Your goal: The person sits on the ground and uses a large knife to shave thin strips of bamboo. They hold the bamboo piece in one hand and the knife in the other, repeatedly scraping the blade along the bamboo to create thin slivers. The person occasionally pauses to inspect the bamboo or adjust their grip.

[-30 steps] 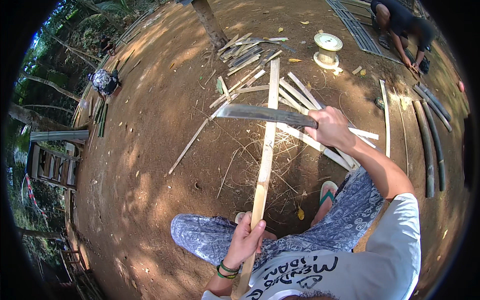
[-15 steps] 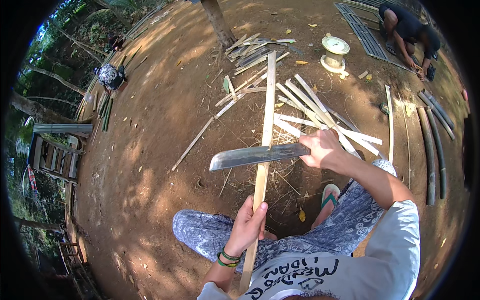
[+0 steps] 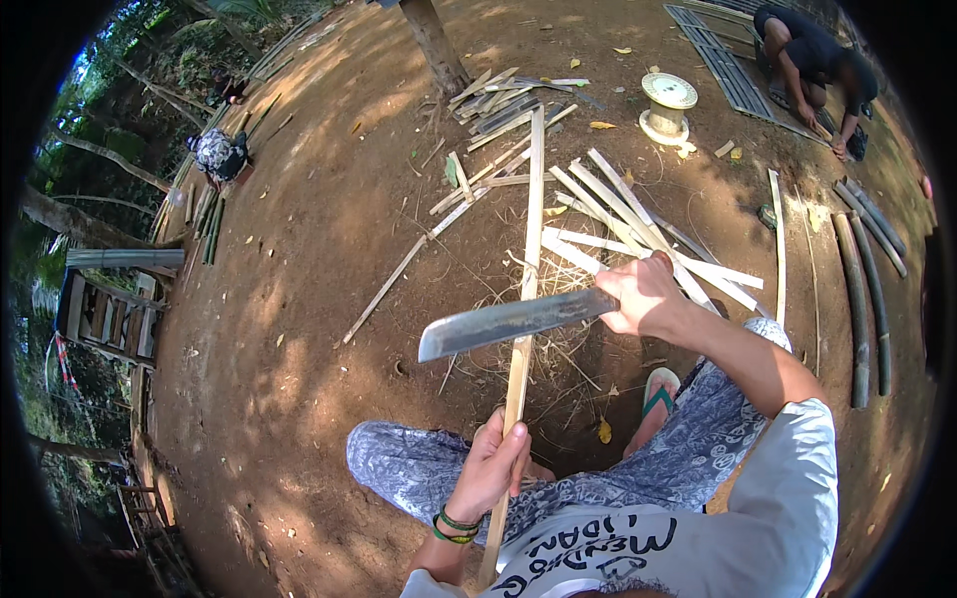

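Observation:
A long pale bamboo strip runs from my lap away from me over the brown ground. My left hand is wrapped round its near part, thumb on top. In my right hand is a machete, closed in my fingers by its handle, of which only the end shows. The broad grey blade lies crosswise over the strip and points left. A thin curl of shaving stands at the strip just beyond the blade. Thin shavings are scattered on the soil under it.
Split bamboo strips lie just beyond my right hand, and another pile sits by a tree trunk. A cream spool stands farther off. Dark bamboo poles lie at right. A co-worker crouches at far right.
The machete's blade has tilted a little, its tip dropping slightly nearer to me. A curl of shaving now shows beyond it. My left hand has shifted slightly nearer to me on the strip.

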